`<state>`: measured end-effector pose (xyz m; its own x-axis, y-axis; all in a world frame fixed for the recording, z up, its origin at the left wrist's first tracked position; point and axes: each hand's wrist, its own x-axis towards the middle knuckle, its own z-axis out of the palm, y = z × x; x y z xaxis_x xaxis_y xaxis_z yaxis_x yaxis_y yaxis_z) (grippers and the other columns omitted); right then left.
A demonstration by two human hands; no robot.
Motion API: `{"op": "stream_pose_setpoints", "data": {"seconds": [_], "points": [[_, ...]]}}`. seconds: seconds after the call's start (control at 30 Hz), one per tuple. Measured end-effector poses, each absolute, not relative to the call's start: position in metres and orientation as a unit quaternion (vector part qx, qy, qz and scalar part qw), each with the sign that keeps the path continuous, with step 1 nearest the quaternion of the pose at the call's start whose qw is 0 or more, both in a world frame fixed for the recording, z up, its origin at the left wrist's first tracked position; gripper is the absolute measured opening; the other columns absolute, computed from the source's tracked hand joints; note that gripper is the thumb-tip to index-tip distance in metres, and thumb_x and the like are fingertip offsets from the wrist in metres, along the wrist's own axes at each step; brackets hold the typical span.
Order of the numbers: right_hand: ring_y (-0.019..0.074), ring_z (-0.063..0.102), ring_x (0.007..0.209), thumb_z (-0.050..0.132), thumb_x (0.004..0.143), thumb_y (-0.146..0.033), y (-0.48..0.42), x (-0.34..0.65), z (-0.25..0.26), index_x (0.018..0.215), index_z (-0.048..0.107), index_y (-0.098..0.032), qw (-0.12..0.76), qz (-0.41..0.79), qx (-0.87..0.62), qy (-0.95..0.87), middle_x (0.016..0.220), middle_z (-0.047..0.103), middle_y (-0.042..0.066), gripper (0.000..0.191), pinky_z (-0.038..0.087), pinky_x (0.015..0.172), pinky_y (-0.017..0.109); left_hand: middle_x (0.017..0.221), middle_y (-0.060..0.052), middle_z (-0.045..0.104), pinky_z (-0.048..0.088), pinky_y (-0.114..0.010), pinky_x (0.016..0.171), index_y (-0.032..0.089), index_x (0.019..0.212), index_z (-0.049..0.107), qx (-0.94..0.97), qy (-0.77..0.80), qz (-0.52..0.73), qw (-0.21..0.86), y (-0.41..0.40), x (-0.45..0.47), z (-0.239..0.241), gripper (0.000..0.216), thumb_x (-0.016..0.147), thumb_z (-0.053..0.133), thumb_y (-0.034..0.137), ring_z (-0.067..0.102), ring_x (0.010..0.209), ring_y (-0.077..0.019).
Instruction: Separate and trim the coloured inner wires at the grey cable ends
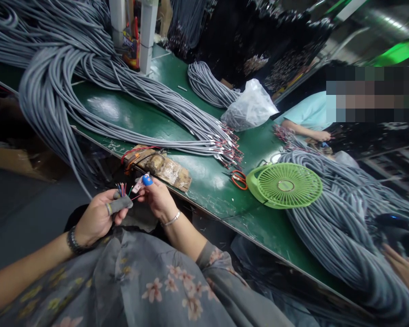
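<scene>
Above my lap, my left hand [104,211] is closed around the end of a grey cable [83,184]. A fan of thin coloured wires [122,188] sticks up from its fingers, and a grey covering wraps one finger. My right hand [160,197] is pinched close beside it, with a blue cot on the thumb. One thin dark-red wire [135,197] runs between the two hands into the right fingertips. A small pinkish-white piece [137,185] shows by the right thumb; whether it is held or wrapped on a finger I cannot tell.
Bundles of grey cables [150,97] lie across the green table [204,184]. A worn wooden block [168,170] sits at the near edge. Rightward are orange-handled scissors [239,180], a green fan [286,185] and a plastic bag [250,106]. A co-worker's arm [306,131] rests beyond; another hand [404,270] is far right.
</scene>
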<state>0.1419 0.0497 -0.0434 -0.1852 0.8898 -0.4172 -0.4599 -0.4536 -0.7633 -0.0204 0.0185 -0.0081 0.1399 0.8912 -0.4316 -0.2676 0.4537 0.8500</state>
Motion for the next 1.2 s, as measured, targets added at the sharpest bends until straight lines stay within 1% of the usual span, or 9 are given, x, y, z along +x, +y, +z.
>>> {"op": "stream_pose_setpoints", "data": {"seconds": [0.2,0.3,0.43,0.57,0.67,0.83,0.97,1.07,1.2], "points": [[0.0105,0.061,0.065,0.092,0.08,-0.048,0.048,0.14,-0.043,0.082,0.074,-0.018,0.47,0.752,-0.415,-0.203,0.07,0.068,-0.001,0.035,0.053,0.059,0.02,0.04,0.002,0.056,0.028,-0.018,0.036,0.018,0.054,0.069,0.312,0.517,0.402,0.689,0.019,-0.018,-0.01,0.034,0.044,0.092,0.041,0.041,0.036,-0.0066],[0.0106,0.06,0.064,0.09,0.083,-0.046,0.049,0.138,-0.043,0.082,0.074,-0.018,0.474,0.749,-0.416,-0.203,0.07,0.068,-0.001,0.032,0.052,0.059,0.02,0.04,0.002,0.056,0.027,-0.018,0.036,0.019,0.054,0.067,0.321,0.518,0.393,0.688,0.018,-0.017,-0.011,0.036,0.045,0.092,0.043,0.041,0.036,-0.0068],[0.0101,0.06,0.062,0.085,0.089,-0.056,0.05,0.138,-0.043,0.083,0.071,-0.018,0.462,0.755,-0.415,-0.208,0.072,0.068,-0.001,0.041,0.051,0.056,0.019,0.039,0.002,0.056,0.028,-0.019,0.036,0.019,0.051,0.066,0.323,0.525,0.4,0.679,0.016,-0.017,-0.009,0.035,0.045,0.09,0.043,0.041,0.035,-0.0067],[0.0114,0.06,0.061,0.066,0.097,-0.072,0.054,0.14,-0.04,0.083,0.067,-0.018,0.427,0.771,-0.429,-0.2,0.07,0.065,0.0,0.055,0.052,0.055,0.02,0.039,0.002,0.057,0.029,-0.02,0.036,0.02,0.052,0.067,0.318,0.527,0.42,0.666,0.01,-0.021,-0.007,0.031,0.045,0.089,0.04,0.042,0.034,-0.0075],[0.0119,0.06,0.062,0.062,0.1,-0.071,0.056,0.141,-0.039,0.087,0.068,-0.018,0.418,0.778,-0.419,-0.21,0.072,0.067,0.001,0.055,0.054,0.058,0.022,0.042,0.001,0.061,0.035,-0.021,0.037,0.021,0.055,0.069,0.324,0.538,0.453,0.633,0.005,-0.025,-0.008,0.025,0.047,0.087,0.035,0.048,0.035,-0.0093],[0.0107,0.057,0.06,0.077,0.093,-0.061,0.053,0.136,-0.046,0.088,0.07,-0.019,0.475,0.734,-0.417,-0.25,0.07,0.066,-0.001,0.043,0.055,0.059,0.022,0.048,0.001,0.067,0.043,-0.021,0.04,0.022,0.057,0.07,0.348,0.546,0.507,0.569,0.003,-0.03,-0.014,0.016,0.052,0.083,0.03,0.055,0.039,-0.0105],[0.0153,0.061,0.065,0.07,0.091,-0.075,0.046,0.135,-0.058,0.079,0.069,-0.021,0.52,0.658,-0.439,-0.321,0.069,0.066,0.001,0.055,0.058,0.066,0.03,0.05,0.001,0.069,0.044,-0.022,0.04,0.022,0.059,0.07,0.376,0.546,0.514,0.545,0.006,-0.03,-0.018,0.016,0.056,0.083,0.032,0.056,0.039,-0.0119],[0.0167,0.061,0.068,0.072,0.084,-0.082,0.043,0.135,-0.066,0.076,0.069,-0.022,0.552,0.59,-0.453,-0.376,0.067,0.066,0.001,0.06,0.056,0.07,0.031,0.051,0.0,0.07,0.045,-0.023,0.04,0.023,0.06,0.071,0.391,0.546,0.517,0.53,0.009,-0.028,-0.019,0.016,0.058,0.082,0.033,0.056,0.039,-0.0125],[0.0177,0.064,0.072,0.077,0.082,-0.079,0.048,0.131,-0.067,0.087,0.073,-0.022,0.518,0.69,-0.406,-0.301,0.076,0.07,0.002,0.058,0.057,0.067,0.03,0.05,0.0,0.07,0.046,-0.023,0.039,0.023,0.059,0.071,0.405,0.542,0.513,0.528,0.011,-0.025,-0.021,0.015,0.059,0.081,0.034,0.057,0.038,-0.0128]]}}
